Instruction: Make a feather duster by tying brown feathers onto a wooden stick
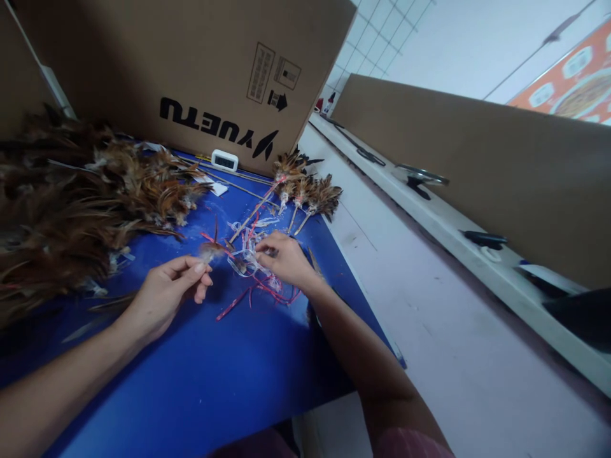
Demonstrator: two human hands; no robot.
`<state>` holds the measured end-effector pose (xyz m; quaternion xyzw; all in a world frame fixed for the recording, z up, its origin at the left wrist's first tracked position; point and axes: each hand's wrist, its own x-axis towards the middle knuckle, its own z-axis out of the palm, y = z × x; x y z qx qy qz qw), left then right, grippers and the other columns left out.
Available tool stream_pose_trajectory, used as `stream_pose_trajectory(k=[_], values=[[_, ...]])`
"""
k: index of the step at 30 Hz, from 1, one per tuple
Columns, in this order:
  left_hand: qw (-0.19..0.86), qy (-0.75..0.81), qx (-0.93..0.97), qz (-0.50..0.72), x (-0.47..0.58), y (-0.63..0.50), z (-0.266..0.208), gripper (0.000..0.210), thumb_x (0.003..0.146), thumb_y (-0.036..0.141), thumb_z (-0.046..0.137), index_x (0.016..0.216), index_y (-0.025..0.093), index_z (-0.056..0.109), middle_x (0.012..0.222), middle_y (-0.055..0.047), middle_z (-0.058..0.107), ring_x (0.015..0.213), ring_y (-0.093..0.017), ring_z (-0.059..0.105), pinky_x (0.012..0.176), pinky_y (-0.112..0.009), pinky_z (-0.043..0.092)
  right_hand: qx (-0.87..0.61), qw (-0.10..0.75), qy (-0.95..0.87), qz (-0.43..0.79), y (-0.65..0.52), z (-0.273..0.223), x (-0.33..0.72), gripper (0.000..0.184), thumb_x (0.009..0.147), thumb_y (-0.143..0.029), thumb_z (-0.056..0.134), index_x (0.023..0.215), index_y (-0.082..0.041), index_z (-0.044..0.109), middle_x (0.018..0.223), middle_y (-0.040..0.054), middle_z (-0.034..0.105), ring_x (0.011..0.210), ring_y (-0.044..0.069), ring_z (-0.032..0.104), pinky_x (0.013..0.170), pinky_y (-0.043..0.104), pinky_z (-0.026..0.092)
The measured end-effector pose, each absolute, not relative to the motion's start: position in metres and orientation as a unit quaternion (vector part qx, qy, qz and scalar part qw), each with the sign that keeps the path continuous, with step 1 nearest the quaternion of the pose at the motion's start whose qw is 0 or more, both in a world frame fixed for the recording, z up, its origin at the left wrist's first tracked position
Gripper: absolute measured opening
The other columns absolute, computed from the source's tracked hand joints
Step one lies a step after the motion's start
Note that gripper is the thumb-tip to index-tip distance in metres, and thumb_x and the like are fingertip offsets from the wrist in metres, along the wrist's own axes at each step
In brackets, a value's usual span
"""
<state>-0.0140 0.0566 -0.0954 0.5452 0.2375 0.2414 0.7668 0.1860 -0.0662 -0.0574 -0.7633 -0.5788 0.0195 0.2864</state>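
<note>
Between thumb and fingers, my left hand [184, 283] pinches the base of a small brown feather tuft [211, 250], pale and fluffy at the bottom. My right hand [285, 257] is closed over a tangle of white and red plastic strips [272, 289]. Its fingertips come together at the strips, but I cannot make out what, if anything, is in them. Just beyond the hands, several brown feather bunches on thin sticks [300, 219] lie on the blue table [200, 375]. One longer stick [255, 213] slants down toward the strips.
A big heap of brown feathers [95, 203] covers the table's left side. At the back stands a large cardboard box [205, 63], with a small white digital clock [224, 160] before it. A white ledge with black and metal items [422, 178] runs along the right.
</note>
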Motion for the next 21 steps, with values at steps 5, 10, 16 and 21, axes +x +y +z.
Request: stream_pose_trajectory(k=[5,10,16,21], values=[[0.767,0.241,0.543,0.242,-0.014,0.056,-0.094,0.022,0.070,0.034,0.075,0.072,0.014,0.066,0.063,0.000,0.063,0.046,-0.007,0.052,0.049,-0.020,0.041,-0.760,0.188,-0.620,0.058,-0.049,-0.070,0.165,0.011,0.076,-0.024,0.069,0.071,-0.015,0.064,0.074,0.0023,0.061,0.078,0.014,0.053,0.077,0.028,0.038],[0.770,0.237,0.544,0.235,-0.015,0.056,-0.094,0.021,0.072,0.034,0.073,0.073,0.014,0.066,0.062,0.000,0.063,0.046,-0.007,0.051,0.050,-0.020,0.041,-0.778,0.227,-0.567,0.143,-0.049,-0.070,0.172,0.011,0.077,-0.013,0.062,0.066,-0.015,0.062,0.065,-0.0020,0.057,0.062,0.008,0.049,0.064,0.022,0.036],[0.764,0.237,0.549,0.241,-0.015,0.056,-0.096,0.021,0.072,0.033,0.073,0.070,0.014,0.065,0.063,-0.001,0.063,0.046,-0.007,0.051,0.049,-0.020,0.041,-0.764,0.344,-0.510,0.194,-0.063,-0.062,0.194,0.008,0.075,-0.021,0.062,0.069,-0.016,0.061,0.060,-0.0032,0.059,0.056,0.008,0.051,0.057,0.021,0.038],[0.765,0.234,0.548,0.245,-0.015,0.055,-0.095,0.023,0.069,0.035,0.075,0.070,0.013,0.066,0.062,0.000,0.063,0.046,-0.007,0.051,0.048,-0.020,0.041,-0.745,0.442,-0.452,0.213,-0.075,-0.048,0.206,0.011,0.069,-0.024,0.066,0.071,-0.017,0.058,0.062,-0.0009,0.064,0.056,0.011,0.058,0.057,0.024,0.044]])
